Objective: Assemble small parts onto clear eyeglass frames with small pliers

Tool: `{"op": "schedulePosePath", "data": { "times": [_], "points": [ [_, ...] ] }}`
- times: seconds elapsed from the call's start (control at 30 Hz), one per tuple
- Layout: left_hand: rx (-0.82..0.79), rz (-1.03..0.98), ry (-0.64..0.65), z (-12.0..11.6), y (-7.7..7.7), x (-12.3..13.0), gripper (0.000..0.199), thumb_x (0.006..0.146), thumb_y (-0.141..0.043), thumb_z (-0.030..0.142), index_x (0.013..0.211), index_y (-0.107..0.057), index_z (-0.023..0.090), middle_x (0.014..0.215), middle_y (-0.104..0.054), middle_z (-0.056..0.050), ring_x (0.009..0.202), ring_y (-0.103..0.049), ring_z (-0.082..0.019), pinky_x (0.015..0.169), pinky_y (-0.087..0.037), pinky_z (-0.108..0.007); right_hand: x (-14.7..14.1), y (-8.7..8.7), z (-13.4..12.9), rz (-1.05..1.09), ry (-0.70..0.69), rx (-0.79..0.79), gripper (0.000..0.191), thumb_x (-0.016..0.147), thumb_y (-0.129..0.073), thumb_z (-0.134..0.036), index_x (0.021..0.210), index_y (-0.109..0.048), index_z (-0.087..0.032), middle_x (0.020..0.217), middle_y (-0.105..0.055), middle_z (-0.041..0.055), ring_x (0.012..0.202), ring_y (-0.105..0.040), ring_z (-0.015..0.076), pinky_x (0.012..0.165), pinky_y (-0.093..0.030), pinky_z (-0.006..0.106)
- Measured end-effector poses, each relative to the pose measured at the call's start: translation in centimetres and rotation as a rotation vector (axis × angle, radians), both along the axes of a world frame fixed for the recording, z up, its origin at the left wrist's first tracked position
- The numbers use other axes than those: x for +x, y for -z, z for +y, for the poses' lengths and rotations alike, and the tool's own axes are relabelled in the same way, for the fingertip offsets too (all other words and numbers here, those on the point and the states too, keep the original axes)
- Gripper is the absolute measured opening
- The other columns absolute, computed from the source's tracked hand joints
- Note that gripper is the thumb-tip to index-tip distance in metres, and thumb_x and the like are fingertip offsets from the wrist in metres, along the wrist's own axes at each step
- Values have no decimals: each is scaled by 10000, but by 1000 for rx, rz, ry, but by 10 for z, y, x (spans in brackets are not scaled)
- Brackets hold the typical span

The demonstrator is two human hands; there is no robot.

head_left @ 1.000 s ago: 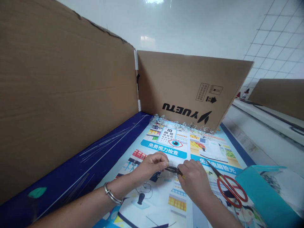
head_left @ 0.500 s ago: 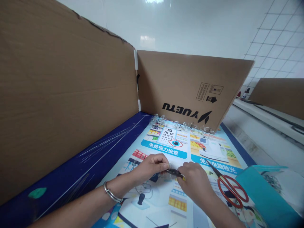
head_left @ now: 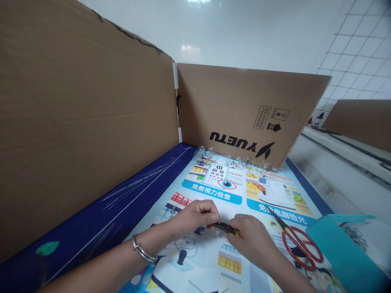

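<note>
Small dark pliers [head_left: 226, 228] with a bit of yellow on the handle are held in my right hand [head_left: 249, 236], whose fingers are wrapped round them. The pliers' jaws point left, towards my left hand [head_left: 203, 215]. That hand is closed in a pinch at the jaws, holding something small, wiry and clear that is too blurred to name. A metal bangle [head_left: 143, 250] circles my left wrist. Both hands are above the printed mat [head_left: 210, 264]. Red-handled scissors [head_left: 301, 246] lie open to the right of my right hand.
Cardboard panels stand at the left [head_left: 91, 122] and the back [head_left: 241, 101]. Small clear, wiry pieces [head_left: 235, 162] line the back panel's base. Thin strands [head_left: 137, 181] lie on the blue strip at left. A turquoise box [head_left: 345, 248] holding tangled wire is at the right.
My right hand has dropped slightly and turned, and more of the pliers shows. My left hand has barely moved and stays pinched. The view has shifted a little.
</note>
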State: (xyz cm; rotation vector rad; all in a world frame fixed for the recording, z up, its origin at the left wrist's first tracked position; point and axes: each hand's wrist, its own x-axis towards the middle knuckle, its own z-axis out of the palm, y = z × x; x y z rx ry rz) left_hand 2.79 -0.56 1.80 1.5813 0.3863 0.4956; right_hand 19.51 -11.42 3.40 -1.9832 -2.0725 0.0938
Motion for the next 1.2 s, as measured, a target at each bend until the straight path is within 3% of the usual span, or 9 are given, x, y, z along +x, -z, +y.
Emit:
{"op": "schedulePosePath", "data": {
  "times": [0.2,0.47,0.77,0.97,1.07,1.2],
  "points": [
    [26,6,29,0,-2,-1,220,761,-571,328,683,-605,124,689,-537,-7,590,-507,-85,589,-412,-208,-2,-2,0,-10,11,-47,112,714,-554,-252,621,-616,-238,614,-579,-21,568,-515,114,481,-198,227],
    [73,8,79,2,-8,-2,227,755,-579,320,658,-618,118,688,-530,-5,629,-505,-90,627,-407,-205,-4,-7,-1,-41,38,-188,238,766,-507,-398,658,-616,-216,672,-592,-6,608,-519,117,507,-219,222],
    [-211,-50,9,0,2,0,252,782,-541,373,800,-576,124,612,-580,-16,566,-520,-101,573,-378,-215,-2,5,4,190,87,-145,273,765,-497,-372,568,-519,-184,589,-500,-31,542,-446,89,488,-211,208],
    [-420,-146,13,1,4,-2,240,778,-556,336,953,-517,176,805,-596,-36,621,-559,-109,592,-392,-236,2,20,8,439,141,-138,303,756,-481,-368,529,-429,-173,520,-408,-47,499,-375,77,461,-213,197],
    [-379,-151,-7,-1,4,-2,251,748,-599,294,954,-513,180,830,-583,-29,645,-552,-107,578,-387,-226,3,25,8,476,157,-121,300,751,-485,-356,527,-402,-174,517,-399,-51,498,-366,74,462,-221,192],
    [-282,-63,-34,-3,4,0,230,702,-643,267,867,-529,153,693,-579,-4,602,-528,-97,571,-383,-217,1,28,8,468,178,-90,274,748,-485,-346,543,-425,-174,539,-431,-46,523,-395,81,476,-234,191]
  ]
}}
